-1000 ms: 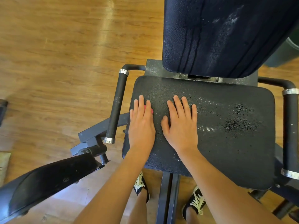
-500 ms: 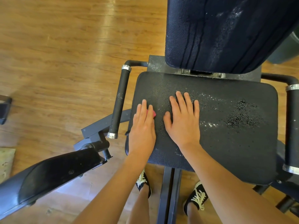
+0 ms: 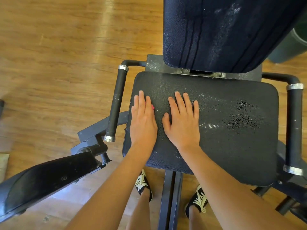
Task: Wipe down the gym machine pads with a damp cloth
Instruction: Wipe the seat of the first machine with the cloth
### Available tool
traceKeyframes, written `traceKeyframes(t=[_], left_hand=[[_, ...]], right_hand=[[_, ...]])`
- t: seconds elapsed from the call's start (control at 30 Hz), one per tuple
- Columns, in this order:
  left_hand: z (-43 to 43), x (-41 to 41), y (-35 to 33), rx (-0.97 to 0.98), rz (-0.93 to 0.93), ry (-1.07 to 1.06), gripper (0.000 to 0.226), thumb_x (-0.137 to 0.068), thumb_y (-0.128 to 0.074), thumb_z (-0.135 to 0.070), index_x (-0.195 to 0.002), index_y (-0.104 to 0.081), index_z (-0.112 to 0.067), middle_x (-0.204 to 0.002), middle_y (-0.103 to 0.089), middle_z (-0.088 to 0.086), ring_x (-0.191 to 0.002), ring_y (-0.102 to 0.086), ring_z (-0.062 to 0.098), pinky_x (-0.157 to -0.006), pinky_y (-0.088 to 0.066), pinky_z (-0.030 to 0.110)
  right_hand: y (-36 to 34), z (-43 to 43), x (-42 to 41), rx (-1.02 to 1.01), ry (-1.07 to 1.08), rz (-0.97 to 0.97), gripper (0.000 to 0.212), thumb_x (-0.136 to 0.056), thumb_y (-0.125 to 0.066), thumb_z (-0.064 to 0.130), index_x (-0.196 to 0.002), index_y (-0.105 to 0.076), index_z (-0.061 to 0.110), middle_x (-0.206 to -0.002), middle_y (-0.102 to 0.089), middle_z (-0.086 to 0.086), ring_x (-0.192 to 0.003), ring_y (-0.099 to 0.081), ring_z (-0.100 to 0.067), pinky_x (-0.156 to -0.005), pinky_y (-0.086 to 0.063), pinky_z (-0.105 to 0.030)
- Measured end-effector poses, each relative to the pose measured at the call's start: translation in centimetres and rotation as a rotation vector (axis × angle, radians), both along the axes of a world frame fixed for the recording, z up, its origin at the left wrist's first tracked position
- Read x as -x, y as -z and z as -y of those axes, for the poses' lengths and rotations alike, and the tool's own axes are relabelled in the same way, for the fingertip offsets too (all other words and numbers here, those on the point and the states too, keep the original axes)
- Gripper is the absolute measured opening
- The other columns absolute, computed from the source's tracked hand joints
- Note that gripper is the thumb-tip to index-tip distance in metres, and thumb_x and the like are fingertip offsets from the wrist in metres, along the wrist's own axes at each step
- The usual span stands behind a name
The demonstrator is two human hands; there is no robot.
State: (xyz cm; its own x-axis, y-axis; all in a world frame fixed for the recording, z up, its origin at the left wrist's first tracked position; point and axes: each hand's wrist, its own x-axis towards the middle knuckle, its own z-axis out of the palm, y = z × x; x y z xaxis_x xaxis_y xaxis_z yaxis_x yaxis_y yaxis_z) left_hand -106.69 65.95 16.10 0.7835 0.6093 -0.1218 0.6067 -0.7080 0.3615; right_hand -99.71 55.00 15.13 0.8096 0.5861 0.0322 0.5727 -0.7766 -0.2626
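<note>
Your left hand (image 3: pixel 143 120) lay flat, pinning a pink cloth (image 3: pixel 152 107) to the seat pad (image 3: pixel 232 155); your right hand (image 3: pixel 182 123) rested flat beside it. Soft, limp cloth likely needed full-palm pressure.

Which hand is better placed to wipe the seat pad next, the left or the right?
Probably left: the left hand lies flat on a pink cloth on the seat pad; the right hand seems bare.
</note>
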Motion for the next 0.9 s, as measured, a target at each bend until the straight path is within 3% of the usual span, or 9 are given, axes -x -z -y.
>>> traceKeyframes(t=[0.23,0.53,0.77,0.9], left_hand=[[0.6,2.3,-0.1,-0.027,-0.031,0.078,0.051,-0.109,-0.041,-0.010,-0.158,-0.031,-0.003,-0.170,-0.011,0.015,-0.158,-0.007,0.031,-0.125,-0.011,0.041],[5.1,10.7,-0.8,-0.078,-0.094,0.086,0.057,-0.093,-0.067,0.003,-0.147,-0.049,0.004,-0.160,-0.034,0.023,-0.148,-0.031,0.040,-0.115,-0.033,0.052],[5.1,9.1,-1.3,0.010,-0.063,0.042,0.052,-0.098,-0.061,0.001,-0.149,-0.046,0.003,-0.163,-0.029,0.018,-0.152,-0.024,0.037,-0.118,-0.035,0.055],[4.0,7.5,-2.8,0.105,0.081,-0.026,0.049,-0.105,-0.051,-0.006,-0.153,-0.041,-0.002,-0.167,-0.022,0.009,-0.155,-0.013,0.023,-0.122,-0.022,0.044]], right_hand=[[0.2,0.2,0.0,0.000,-0.002,-0.001,0.054,-0.103,-0.039,0.038,-0.152,-0.044,0.016,-0.165,-0.033,-0.008,-0.155,-0.021,-0.030,-0.125,-0.017,-0.057],[0.3,0.1,-0.1,-0.005,-0.006,-0.008,0.053,-0.103,-0.037,0.038,-0.151,-0.044,0.016,-0.164,-0.034,-0.008,-0.155,-0.022,-0.030,-0.124,-0.017,-0.058],[0.2,0.3,0.0,-0.009,-0.007,-0.047,0.053,-0.103,-0.038,0.038,-0.152,-0.044,0.017,-0.165,-0.033,-0.007,-0.155,-0.021,-0.029,-0.125,-0.016,-0.057],[-0.4,0.7,-0.3,-0.058,-0.026,-0.152,0.053,-0.104,-0.044,0.035,-0.154,-0.043,0.018,-0.167,-0.029,-0.005,-0.157,-0.016,-0.026,-0.127,-0.009,-0.054]])
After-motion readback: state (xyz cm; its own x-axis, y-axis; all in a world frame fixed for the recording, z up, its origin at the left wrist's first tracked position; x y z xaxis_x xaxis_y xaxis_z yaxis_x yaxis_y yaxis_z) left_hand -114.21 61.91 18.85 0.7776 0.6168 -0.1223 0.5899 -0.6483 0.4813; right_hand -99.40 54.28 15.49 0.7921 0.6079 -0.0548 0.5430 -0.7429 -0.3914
